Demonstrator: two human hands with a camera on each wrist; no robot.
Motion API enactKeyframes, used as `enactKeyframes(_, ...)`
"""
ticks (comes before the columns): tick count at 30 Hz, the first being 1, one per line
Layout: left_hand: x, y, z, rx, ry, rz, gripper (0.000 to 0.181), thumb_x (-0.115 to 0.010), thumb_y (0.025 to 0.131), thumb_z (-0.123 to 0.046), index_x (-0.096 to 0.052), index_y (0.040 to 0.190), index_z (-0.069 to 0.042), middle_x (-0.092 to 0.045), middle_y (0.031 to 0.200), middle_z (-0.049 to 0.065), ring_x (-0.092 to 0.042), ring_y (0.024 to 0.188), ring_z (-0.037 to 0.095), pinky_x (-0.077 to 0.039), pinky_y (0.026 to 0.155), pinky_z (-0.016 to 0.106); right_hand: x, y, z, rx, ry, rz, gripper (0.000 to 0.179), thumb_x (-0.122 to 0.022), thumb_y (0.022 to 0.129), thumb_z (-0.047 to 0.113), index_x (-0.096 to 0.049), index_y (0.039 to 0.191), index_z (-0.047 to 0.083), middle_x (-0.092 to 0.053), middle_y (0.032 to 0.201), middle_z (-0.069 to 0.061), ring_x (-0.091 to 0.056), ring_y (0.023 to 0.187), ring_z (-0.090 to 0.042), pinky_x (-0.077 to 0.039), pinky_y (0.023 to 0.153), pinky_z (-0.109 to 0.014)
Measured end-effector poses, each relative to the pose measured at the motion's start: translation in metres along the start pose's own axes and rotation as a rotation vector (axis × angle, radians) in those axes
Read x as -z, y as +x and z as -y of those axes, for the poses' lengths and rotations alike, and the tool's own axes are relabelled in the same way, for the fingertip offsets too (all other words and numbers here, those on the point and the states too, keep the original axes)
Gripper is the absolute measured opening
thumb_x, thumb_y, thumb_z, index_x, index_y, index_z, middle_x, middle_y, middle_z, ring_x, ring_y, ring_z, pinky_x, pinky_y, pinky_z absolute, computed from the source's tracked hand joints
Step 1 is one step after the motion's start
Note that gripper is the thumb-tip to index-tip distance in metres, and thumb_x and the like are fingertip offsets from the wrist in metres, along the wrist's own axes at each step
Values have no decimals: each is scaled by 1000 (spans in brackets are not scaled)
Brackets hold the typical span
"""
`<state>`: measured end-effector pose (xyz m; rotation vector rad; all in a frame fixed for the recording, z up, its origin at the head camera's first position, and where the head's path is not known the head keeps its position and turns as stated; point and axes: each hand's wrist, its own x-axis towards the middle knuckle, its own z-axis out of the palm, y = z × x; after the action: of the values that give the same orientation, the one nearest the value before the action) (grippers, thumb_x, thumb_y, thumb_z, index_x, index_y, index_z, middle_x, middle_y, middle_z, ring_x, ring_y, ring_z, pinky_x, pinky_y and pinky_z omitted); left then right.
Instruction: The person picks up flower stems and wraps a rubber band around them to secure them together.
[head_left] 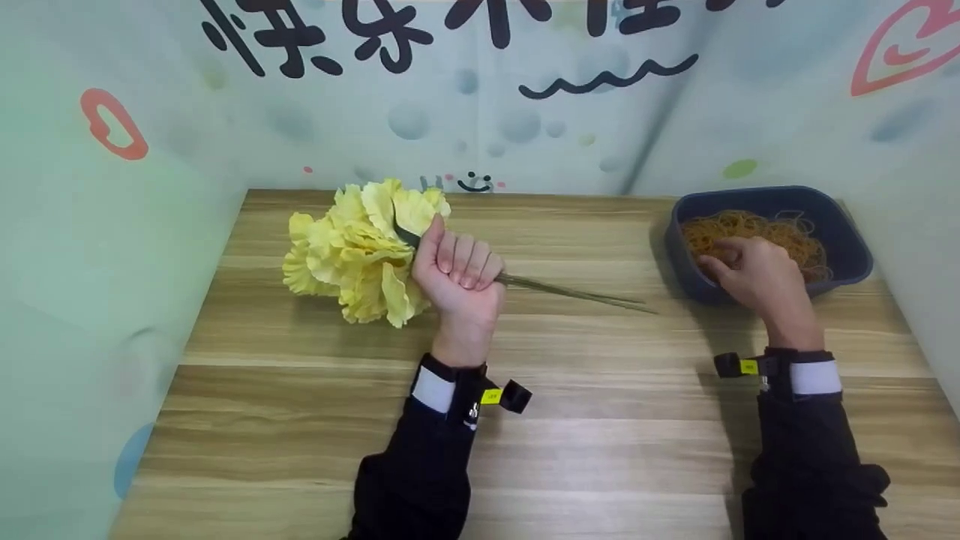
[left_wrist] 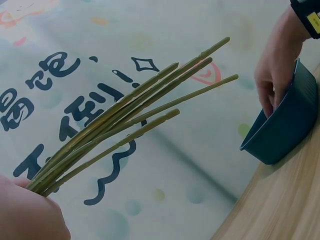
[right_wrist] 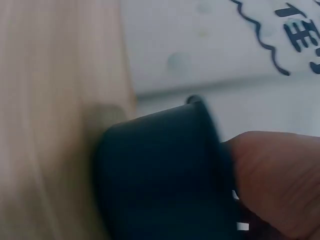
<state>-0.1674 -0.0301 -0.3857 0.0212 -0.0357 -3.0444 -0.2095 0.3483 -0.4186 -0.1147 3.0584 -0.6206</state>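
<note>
The left grip (head_left: 461,276) was clenched around the stems (left_wrist: 100,127) of yellow flowers (head_left: 349,251), blooms to the left, ends to the right. The right grip (head_left: 765,281) reached into the basin (head_left: 851,244) at the worktop's (head_left: 600,450) far right; whether it pinched any rubber bands (head_left: 795,247) could not be determined. Caution: slackened left fingers could drop stems; tangled bands could lift together.

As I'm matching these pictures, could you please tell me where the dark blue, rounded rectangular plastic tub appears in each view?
Head: the dark blue plastic tub sits at the right, slightly above mid-height.
Left wrist: near the right edge, about mid-height.
Right wrist: lower middle, blurred, cut off by the bottom edge.
Shared landmark: the black wavy line on the pale backdrop.
</note>
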Motion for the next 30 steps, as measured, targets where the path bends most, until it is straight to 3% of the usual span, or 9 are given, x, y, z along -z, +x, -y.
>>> enactKeyframes(3,0,0,0,5,0,-4,70,-29,115,-27,-37,46,-21,-35,36,-8,-13,38,5,-14,34,18,-3,3,-3,-49,-14,43,73,-59,105,60,-62,143,-2,-71,120,-34,-64,110,-57,-49,91,-73)
enactKeyframes(7,0,0,-1,4,-1,-19,69,-30,114,-27,-37,46,-21,-35,36,-8,-14,38,5,-15,34,18,-3,4,-3,-117,-32,84,78,-56,102,68,-64,143,2,-65,136,-35,-60,119,-61,-47,92,-75)
enactKeyframes(10,0,0,-1,-3,2,-22,69,-31,114,-27,-37,46,-21,-35,36,-9,-14,37,4,-15,34,18,-2,5,-2,-149,-36,107,69,-59,103,62,-68,139,4,-61,140,-35,-59,121,-62,-48,90,-74)
enactKeyframes(15,-1,0,-1,1,0,-23,69,-31,114,-27,-37,46,-21,-35,36,-9,-15,37,5,-15,34,18,-1,4,0,-145,-12,105,53,-66,104,49,-74,131,4,-67,134,-32,-62,118,-60,-49,90,-72)
enactKeyframes(26,-3,0,-2,8,-8,-30,69,-32,114,-27,-37,45,-21,-34,36,-8,-15,37,4,-15,33,17,-3,0,2,-74,46,-46,31,-75,101,26,-79,114,-2,-76,115,-29,-67,108,-56,-51,86,-66)
enactKeyframes(30,-2,1,-3,7,-17,-21,69,-31,114,-27,-36,45,-21,-35,36,-8,-13,38,4,-14,33,17,0,-1,2,-72,54,-56,32,-73,102,19,-74,123,-4,-73,119,-32,-68,105,-54,-51,84,-64)
